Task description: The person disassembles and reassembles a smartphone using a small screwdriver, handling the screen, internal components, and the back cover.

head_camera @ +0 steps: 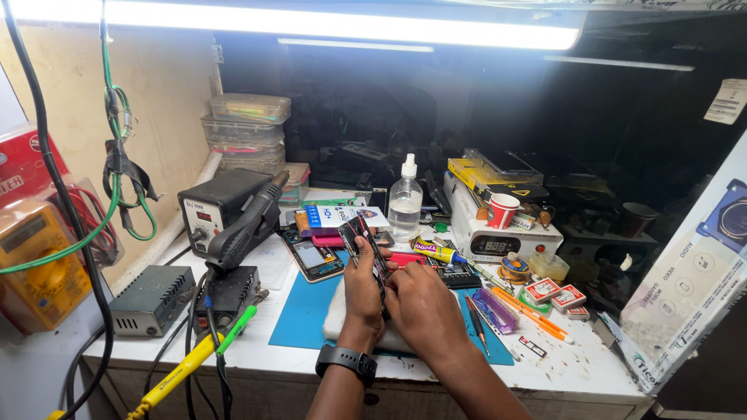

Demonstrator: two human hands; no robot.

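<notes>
at far left sits a yellow multimeter (31, 260), then a black hot-air station (222, 204). mid-bench, over a white pad (336, 311), the left hand (362, 292) closes around a dark, thin phone (364, 243) tilted on edge, while the right hand (424, 307) pinches its lower end. a clear bottle (405, 206) stands behind, tweezers (476, 325) lie right.

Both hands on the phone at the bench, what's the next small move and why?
Probably ease the phone down flat onto the white pad. The left hand holds it tilted up off the pad while the right hand works at its lower edge, so the phone has only the fingers for support. The pad lies right under both hands. What the right hand grips is hidden.
</notes>
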